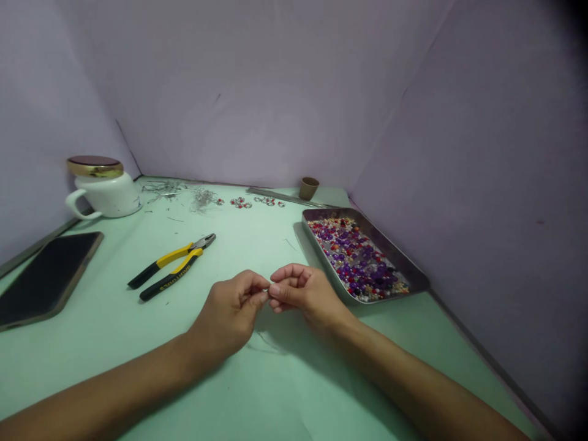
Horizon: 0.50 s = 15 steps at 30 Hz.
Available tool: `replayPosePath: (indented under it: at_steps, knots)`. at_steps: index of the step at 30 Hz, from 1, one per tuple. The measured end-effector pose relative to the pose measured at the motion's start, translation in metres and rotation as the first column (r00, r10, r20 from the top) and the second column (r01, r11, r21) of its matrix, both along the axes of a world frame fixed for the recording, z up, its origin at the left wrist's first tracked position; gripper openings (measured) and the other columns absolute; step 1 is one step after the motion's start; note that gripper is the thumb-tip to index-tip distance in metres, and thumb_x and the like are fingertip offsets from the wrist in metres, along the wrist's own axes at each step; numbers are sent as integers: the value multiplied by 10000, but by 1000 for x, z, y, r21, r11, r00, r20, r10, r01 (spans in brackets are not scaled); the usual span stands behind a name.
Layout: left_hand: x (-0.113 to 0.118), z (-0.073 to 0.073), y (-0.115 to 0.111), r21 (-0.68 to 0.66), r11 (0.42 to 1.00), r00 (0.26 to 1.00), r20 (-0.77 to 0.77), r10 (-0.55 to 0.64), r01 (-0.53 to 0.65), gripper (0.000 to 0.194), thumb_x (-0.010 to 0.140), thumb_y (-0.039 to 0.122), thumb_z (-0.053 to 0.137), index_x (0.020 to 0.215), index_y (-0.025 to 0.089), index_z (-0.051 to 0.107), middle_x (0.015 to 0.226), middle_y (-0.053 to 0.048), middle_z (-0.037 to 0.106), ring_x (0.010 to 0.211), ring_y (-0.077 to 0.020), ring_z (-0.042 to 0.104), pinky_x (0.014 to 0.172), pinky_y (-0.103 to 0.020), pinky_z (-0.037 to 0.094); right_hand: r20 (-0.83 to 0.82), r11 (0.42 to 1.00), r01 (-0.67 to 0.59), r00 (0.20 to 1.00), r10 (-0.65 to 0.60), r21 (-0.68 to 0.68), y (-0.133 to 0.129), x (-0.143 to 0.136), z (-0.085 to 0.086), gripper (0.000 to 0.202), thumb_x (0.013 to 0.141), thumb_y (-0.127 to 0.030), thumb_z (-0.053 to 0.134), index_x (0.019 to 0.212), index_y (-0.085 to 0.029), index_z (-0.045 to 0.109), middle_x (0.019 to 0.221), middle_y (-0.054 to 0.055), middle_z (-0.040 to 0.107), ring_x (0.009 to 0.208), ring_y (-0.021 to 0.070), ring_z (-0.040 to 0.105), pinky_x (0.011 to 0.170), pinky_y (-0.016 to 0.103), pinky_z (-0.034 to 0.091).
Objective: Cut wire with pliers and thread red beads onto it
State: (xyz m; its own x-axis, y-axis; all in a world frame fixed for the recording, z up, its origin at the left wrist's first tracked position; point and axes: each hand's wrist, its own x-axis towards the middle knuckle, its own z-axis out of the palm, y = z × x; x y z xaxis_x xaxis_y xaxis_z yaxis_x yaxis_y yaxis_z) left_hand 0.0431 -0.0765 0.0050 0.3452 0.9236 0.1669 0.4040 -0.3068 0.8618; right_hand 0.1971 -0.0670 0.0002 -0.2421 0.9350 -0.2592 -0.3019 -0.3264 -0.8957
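Note:
My left hand [232,306] and my right hand [305,294] meet at the fingertips above the green tabletop. Both are closed in a pinch, thumb against finger. Whatever sits between the fingertips is too small to make out. Below them a faint thin wire-like loop [266,344] shows, and I cannot tell whether it joins the hands. Right of my right hand lies a metal tray [416,283] holding many purple, red, white and gold beads [362,257]. Pliers [172,266] with yellow and black handles rest to the left of my left hand, jaws slightly apart.
At the left are a dark phone [48,275] and a white cup [108,195] topped by a gold-rimmed lid [95,166]. Along the back lie wire pieces [168,188], red-beaded wire pieces [241,203], a flat metal strip [285,197] and a small brown cup [309,188]. Walls enclose three sides.

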Motion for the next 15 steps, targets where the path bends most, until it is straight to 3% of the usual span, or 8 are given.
replayPosePath:
  at_steps: [4, 9, 15]
  knots:
    - [0, -3, -2, 30, 997, 996, -59, 69, -67, 106, 780, 197, 493, 725, 180, 582, 630, 11, 660, 530, -107, 546, 512, -203, 392, 1, 999, -33, 999, 33, -27, 0, 0, -1, 245, 547, -227, 761, 718, -108, 633, 568, 7, 645, 488, 81, 589, 529, 211, 501]
    - [-1, -4, 1, 135, 990, 992, -114, 56, -40, 139, 786, 182, 473, 699, 164, 580, 582, 15, 620, 496, -90, 503, 490, -195, 374, 58, 1000, -23, 998, 24, -4, -1, 0, 0, 239, 495, -200, 780, 672, -116, 642, 531, -8, 635, 493, 88, 589, 544, 227, 496]
    - [-1, -8, 7, 199, 980, 994, -100, 35, -15, 138, 780, 165, 472, 711, 160, 591, 527, 37, 572, 455, -79, 458, 445, -183, 361, 25, 999, 32, 999, -31, -17, 1, 1, -1, 230, 524, -233, 777, 629, -121, 606, 518, -4, 619, 465, 87, 563, 510, 221, 473]
